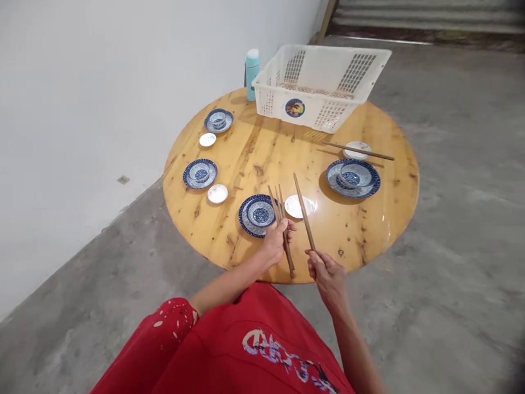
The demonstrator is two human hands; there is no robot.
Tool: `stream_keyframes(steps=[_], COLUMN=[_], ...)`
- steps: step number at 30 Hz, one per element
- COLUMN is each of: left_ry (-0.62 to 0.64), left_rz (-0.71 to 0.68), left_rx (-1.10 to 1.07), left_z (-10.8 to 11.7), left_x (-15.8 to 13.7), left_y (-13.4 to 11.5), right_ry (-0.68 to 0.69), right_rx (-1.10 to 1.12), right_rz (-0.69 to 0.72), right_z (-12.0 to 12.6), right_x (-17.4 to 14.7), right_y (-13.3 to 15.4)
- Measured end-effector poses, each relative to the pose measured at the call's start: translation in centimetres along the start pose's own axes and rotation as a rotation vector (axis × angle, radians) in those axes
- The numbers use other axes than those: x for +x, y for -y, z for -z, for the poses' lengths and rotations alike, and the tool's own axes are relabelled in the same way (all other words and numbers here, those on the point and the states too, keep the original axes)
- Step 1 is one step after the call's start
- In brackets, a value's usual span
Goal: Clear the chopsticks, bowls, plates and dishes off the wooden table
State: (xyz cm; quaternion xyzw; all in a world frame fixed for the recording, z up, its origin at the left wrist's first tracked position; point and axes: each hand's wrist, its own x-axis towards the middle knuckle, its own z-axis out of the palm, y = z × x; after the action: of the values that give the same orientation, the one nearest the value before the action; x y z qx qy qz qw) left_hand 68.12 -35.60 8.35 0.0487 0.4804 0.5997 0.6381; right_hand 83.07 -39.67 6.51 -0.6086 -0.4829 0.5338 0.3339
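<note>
Chopsticks (304, 213) are gripped by the left hand (276, 242) and right hand (328, 274), fingers closed; beyond a white saucer (292, 207) stands a basket (314, 116), its round sticker (295, 108) unreadable.

Wall (102, 82): white, plain; running along the left side and back toward the top centre.
Wall patch (123, 179): small, squarish, dull beige; set low on the wall; too small to identify.
Floor (463, 262): grey, concrete-like, mottled; paler smears at right; meeting the wall along a slanting line.
Rear panel (430, 13): grey, ribbed horizontally; across the upper right.
Strip below panel (471, 38): dark brown; thin bright line at its left part.
Post (328, 19): brown, slanting; beside the panel's left end.
Desk (258, 158): round, yellow-brown wood, glossy, dark-knotted; near the wall.
Light: fairly even; white glare (314, 206) on the desk, slightly right of centre.
</note>
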Motion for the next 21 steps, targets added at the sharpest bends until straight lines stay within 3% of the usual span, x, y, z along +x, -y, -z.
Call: stream_keyframes(steps=[4, 10, 16, 21], left_ry=[0.034, 0.117, 0.055, -0.012], left_rz=[0.0, -0.089, -0.145, -0.198], left_rx=[-0.011, 0.061, 0.134, 0.165], left_z=[-0.8, -0.8, -0.3, -0.1], left_x=[-0.2, -0.8, -1.1, -1.3], left_y=[0.8, 1.7, 2.2, 2.1], right_ry=[0.009, -0.056, -0.062, -0.016], right_rx=[-0.131, -0.401, -0.632, -0.904], right_rz=[0.081, 0.201, 0.277, 0.254], right_z=[-0.4, -0.7, -1.1, -1.9], right_x=[-2.4, -3.3, -3.7, -4.1], right_y=[0.4, -0.5, -1.4, -2.0])
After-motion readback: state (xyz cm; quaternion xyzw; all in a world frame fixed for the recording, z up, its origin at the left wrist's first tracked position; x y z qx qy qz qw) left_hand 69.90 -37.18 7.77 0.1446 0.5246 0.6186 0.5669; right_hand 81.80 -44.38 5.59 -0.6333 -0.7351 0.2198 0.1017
